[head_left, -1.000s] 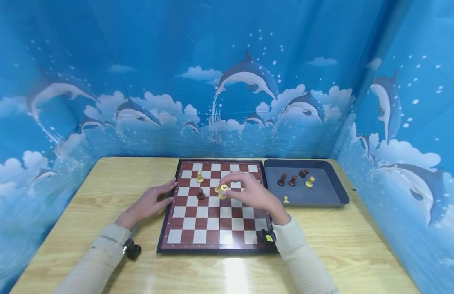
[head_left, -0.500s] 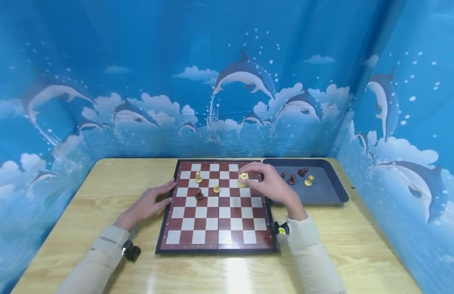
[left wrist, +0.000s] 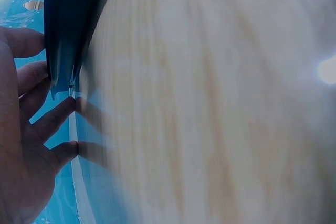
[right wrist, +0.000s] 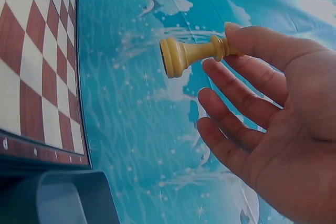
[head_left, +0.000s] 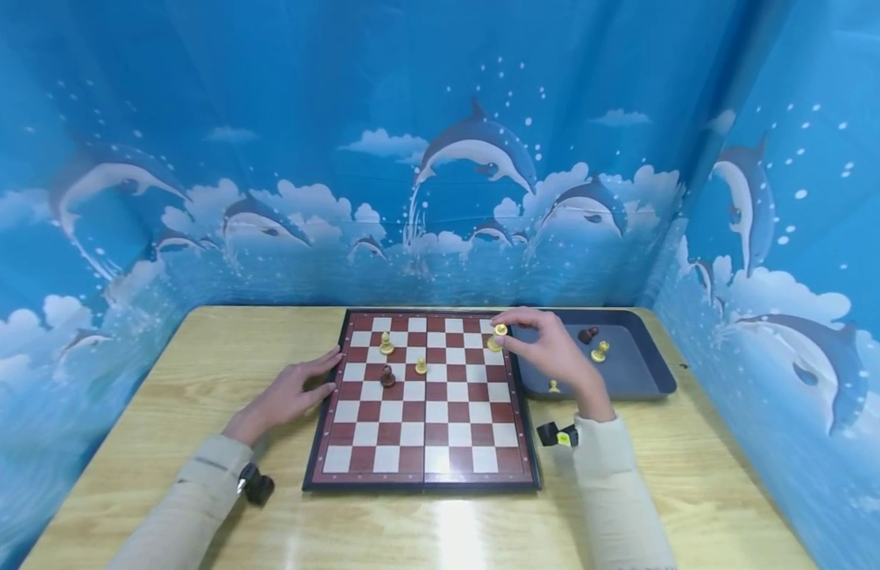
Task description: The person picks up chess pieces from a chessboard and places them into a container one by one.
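My right hand [head_left: 550,348] pinches a pale yellow chess piece [head_left: 497,340] by its top between thumb and fingertips. The piece is held in the air above the far right corner of the chessboard [head_left: 425,427]. In the right wrist view this chess piece [right wrist: 184,56] lies sideways in the picture, its base free and its head covered by the fingers. My left hand [head_left: 293,392] rests at the board's left edge, fingertips touching the frame. On the board stand a yellow piece [head_left: 386,344], a dark piece [head_left: 387,377] and a yellow pawn [head_left: 421,366].
A dark grey tray [head_left: 642,376] lies against the board's right side. Inside it are a toppled dark piece [head_left: 588,335], a yellow piece [head_left: 600,352] and a small yellow pawn [head_left: 554,387]. My right hand hides part of the tray. A dolphin-print curtain [head_left: 440,198] stands behind the table.
My right hand has carried the yellow chess piece from mid-board to the right and away from me, towards the tray. The left hand and the pieces standing on the board have stayed put.
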A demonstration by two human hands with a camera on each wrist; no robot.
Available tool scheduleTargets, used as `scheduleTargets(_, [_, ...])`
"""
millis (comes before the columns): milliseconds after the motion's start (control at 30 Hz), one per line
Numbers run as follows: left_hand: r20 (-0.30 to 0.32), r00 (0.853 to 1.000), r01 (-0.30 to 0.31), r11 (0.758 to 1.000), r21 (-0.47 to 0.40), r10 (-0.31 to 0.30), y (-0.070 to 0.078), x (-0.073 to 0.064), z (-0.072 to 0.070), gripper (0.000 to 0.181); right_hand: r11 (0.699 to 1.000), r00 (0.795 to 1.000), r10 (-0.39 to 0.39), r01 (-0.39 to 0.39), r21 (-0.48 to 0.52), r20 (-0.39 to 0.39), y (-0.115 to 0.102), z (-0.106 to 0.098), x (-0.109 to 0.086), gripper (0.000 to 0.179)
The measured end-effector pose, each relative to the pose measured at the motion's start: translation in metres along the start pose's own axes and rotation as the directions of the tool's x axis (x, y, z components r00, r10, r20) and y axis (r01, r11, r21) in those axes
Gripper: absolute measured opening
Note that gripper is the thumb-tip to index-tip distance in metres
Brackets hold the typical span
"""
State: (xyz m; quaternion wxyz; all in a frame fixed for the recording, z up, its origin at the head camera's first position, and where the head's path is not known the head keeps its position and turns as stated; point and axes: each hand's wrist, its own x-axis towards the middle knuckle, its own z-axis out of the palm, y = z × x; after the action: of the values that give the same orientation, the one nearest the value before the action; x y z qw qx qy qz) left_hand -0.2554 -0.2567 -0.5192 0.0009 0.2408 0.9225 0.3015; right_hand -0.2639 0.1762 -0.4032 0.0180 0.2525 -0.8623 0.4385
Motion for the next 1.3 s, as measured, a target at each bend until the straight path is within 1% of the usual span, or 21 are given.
scheduleTargets(100, [-0.005, 1.0, -0.004, 1.0, 0.006, 0.004, -0.001, 0.0, 0.001, 0.055, 1.0, 1.0, 0.019, -0.019, 0.005, -0.02, 0.003, -0.003, -0.001, 0.023])
scheduleTargets(267, [-0.002, 1.0, -0.007, 1.0, 0.008, 0.007, -0.001, 0.001, 0.001, 0.055, 0.998, 0.998, 0.05, -0.052, -0.039, -0.042, 0.023, -0.008, 0.0, 0.024])
scheduleTargets(400, [0.007, 1.0, 0.0, 1.0, -0.004, 0.0, 0.001, 0.001, 0.0, 0.056, 0.996, 0.997, 0.062, -0.065, -0.063, -0.05, 0.028, -0.014, -0.002, 0.026])
scheduleTargets(600, [0.011, 1.0, 0.001, 1.0, 0.007, -0.001, 0.0, 0.001, 0.0, 0.056, 0.991, 0.993, 0.086, -0.093, -0.092, -0.082, 0.033, -0.022, -0.005, 0.026])
scheduleTargets(733, [0.01, 1.0, -0.008, 1.0, 0.009, 0.008, -0.002, 0.001, 0.001, 0.056, 0.988, 0.988, 0.108, -0.119, -0.096, -0.112, 0.037, -0.03, -0.009, 0.027])
scheduleTargets(867, [0.011, 1.0, -0.012, 1.0, 0.001, 0.012, -0.001, 0.001, 0.0, 0.056, 0.987, 0.982, 0.135, -0.144, -0.064, -0.133, 0.044, -0.037, -0.014, 0.03])
scheduleTargets(967, [0.015, 1.0, 0.005, 1.0, -0.004, -0.005, -0.001, 0.001, 0.0, 0.056, 0.983, 0.976, 0.151, -0.165, -0.08, -0.16, 0.05, -0.042, -0.017, 0.031])
scheduleTargets(1100, [0.029, 0.999, 0.042, 0.999, -0.019, -0.041, 0.0, 0.002, -0.001, 0.056, 0.973, 0.967, 0.158, -0.187, -0.136, -0.198, 0.056, -0.047, -0.02, 0.031])
scheduleTargets(1300, [0.045, 0.997, 0.06, 0.998, -0.014, -0.06, 0.002, 0.001, -0.001, 0.057, 0.959, 0.959, 0.175, -0.217, -0.181, -0.221, 0.067, -0.052, -0.024, 0.03])
